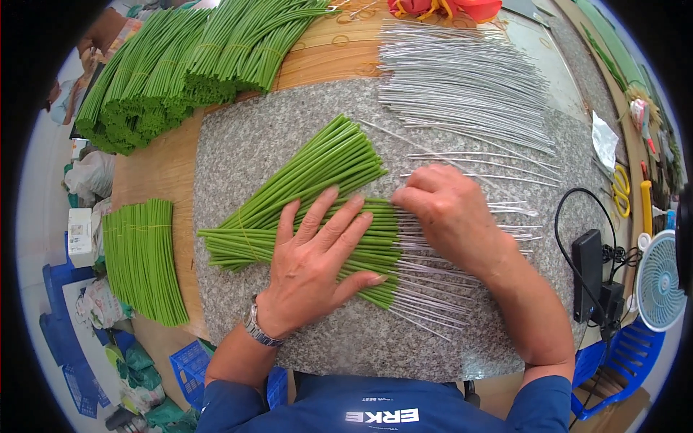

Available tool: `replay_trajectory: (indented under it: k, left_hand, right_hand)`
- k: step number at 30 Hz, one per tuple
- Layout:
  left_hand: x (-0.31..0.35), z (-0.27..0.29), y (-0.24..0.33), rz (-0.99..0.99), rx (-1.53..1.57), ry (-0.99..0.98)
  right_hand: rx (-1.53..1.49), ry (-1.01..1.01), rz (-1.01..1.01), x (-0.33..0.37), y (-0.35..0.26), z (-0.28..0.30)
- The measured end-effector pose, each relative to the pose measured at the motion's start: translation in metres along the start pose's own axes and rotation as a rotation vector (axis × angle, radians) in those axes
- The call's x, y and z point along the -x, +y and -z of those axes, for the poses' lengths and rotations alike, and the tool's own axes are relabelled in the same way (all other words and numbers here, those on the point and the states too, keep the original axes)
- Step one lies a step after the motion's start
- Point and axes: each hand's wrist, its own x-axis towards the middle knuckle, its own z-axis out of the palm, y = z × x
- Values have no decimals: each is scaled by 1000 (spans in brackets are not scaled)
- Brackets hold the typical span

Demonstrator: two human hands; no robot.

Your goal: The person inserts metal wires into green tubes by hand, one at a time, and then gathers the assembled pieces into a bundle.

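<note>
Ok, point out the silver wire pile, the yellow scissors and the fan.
Silver wire pile [465,85]: head view, middle of the pile.
Yellow scissors [621,190]: head view, handle.
Fan [660,280]: head view, front grille.

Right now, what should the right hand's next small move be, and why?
Lower green tubes have silver wires sticking out, most upper green tubes show none, the left hand lies across the tubes, and the right hand is at the tube ends: probably slide a wire into a bare tube.
</note>
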Motion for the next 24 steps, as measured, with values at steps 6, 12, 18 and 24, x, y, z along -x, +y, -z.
replay_trajectory:
  k: [6, 12, 18, 24]
  left_hand:
    - [4, 1, -2, 8, -9, 6]
    - [3, 0, -3, 6, -12, 0]
    - [2, 1, -1, 3, -1, -3]
    - [2, 1, 0, 0, 5, 31]
  right_hand:
    - [21, 50, -85, -1, 13, 18]
    - [132, 50, -266, 1, 36, 38]
    - [190, 28, -181, -10, 34, 19]
    - [136, 146, -160, -12, 39, 22]
